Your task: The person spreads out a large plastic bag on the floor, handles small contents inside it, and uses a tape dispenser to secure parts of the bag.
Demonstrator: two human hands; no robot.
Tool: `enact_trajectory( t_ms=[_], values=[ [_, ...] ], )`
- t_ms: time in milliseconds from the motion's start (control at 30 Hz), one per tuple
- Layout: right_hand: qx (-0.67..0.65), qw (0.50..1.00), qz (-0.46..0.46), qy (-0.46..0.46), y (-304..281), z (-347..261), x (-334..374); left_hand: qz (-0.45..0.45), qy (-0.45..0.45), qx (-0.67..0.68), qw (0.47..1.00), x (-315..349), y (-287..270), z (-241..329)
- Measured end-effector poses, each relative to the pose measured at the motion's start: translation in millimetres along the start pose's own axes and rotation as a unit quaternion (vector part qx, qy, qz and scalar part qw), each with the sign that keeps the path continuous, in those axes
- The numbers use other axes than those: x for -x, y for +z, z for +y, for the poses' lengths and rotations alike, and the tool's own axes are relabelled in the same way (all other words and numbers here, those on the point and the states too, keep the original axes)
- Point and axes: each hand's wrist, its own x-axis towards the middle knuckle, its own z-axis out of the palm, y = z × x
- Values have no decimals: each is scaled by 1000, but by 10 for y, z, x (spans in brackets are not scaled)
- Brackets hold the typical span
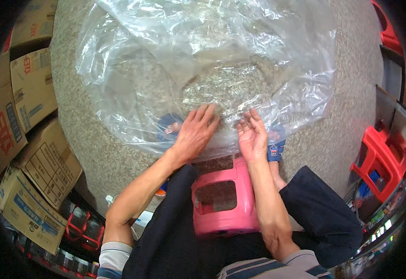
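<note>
A large sheet of clear plastic film (231, 28), perhaps a big bag, lies crinkled over the speckled floor in front of me. My left hand (196, 129) rests palm down at its near part, fingers stretched out and close to each other. To its right, my right hand (253, 138) is turned palm up over the film, with its fingers loosely bent and nothing visible in them. Below the hands, between my legs, stands a pink plastic stool (249, 195). The film's near edge reaches over my feet in blue sandals (275, 151).
Cardboard boxes (34, 88) are stacked along the left side, with a red-handled item (84, 230) below them. A red plastic stool (382, 162) stands at the right, beside shelves of mixed goods. Another red plastic item (389, 35) shows at the far right.
</note>
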Motion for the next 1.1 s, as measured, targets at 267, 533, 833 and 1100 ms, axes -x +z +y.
enact_trajectory(
  t_ms=[267,533,833,1100],
  values=[
    [-2,1000,-8,5,-23,14,2,2,21,-51,998,-208,180,48],
    [-9,1000,-29,4,-18,31,-51,-5,33,-38,999,-228,145,7],
    [-101,992,-64,41,105,124,-262,124,-5,-96,988,-745,-113,-378],
    [-69,994,-80,39,-99,211,-307,52,-16,-79,995,-766,-143,-455]
  ],
)
